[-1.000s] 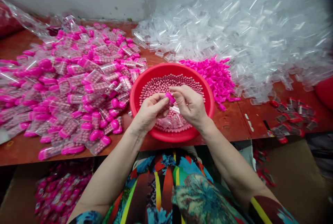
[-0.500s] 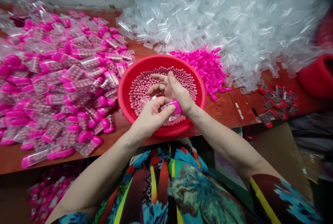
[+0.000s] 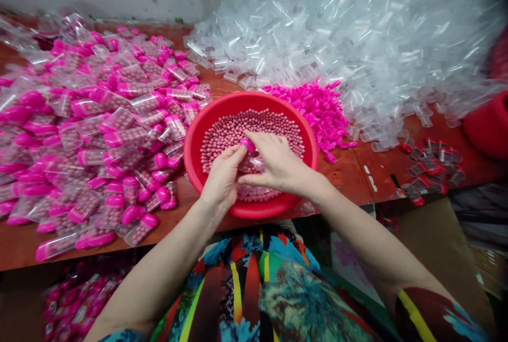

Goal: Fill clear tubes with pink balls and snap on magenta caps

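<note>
Over a red plastic basin (image 3: 191,158), my two hands meet around a small clear container with a bright pink cap (image 3: 248,144). My left hand (image 3: 222,177) pinches it near the cap. With its index finger at the cap and its thumb lower down, my right hand (image 3: 280,164) curves round the clear body (image 3: 256,164). The fingers hide much of the container, and I cannot tell how full it is. Many small pink balls (image 3: 222,130) lie in the basin below.
Left on the red-brown table (image 3: 222,83) lies a heap of filled, pink-capped containers (image 3: 119,119). Loose pink caps (image 3: 323,114) sit behind the basin, beside a large pile of clear empty containers (image 3: 337,29). Small red-capped containers (image 3: 432,164) and a red tub (image 3: 488,125) are at right.
My right hand has gone from an open, spread palm to fingers curved around the container. The pink cap has swung from the right side to the far left, by my left fingertips.
</note>
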`<control>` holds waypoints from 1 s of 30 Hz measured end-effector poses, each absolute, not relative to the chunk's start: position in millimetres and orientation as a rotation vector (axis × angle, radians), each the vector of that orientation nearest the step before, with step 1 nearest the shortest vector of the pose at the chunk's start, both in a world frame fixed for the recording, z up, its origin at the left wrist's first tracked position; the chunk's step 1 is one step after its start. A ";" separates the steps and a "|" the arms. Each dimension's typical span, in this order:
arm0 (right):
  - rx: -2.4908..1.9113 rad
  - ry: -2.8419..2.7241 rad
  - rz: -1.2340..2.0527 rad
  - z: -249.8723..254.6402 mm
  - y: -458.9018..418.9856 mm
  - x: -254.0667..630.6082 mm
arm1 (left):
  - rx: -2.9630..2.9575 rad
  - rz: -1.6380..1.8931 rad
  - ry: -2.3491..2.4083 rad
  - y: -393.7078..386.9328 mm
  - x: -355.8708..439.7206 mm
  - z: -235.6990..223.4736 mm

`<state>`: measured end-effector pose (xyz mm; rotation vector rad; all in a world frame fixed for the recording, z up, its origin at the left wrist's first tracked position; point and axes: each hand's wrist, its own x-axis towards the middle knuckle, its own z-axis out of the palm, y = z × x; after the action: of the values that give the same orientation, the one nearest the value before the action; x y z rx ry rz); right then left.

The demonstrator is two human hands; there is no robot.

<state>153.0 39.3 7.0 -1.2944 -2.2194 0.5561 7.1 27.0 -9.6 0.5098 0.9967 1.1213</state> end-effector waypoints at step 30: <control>-1.261 -2.132 1.086 -29.0 93.4 190.8 | 1.741 0.842 1.238 80.5 -24.1 -8.5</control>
<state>190.8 93.4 -29.0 -1.2609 -2.1320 1.0859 -24.1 80.5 -8.5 1.7415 1.2384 0.8422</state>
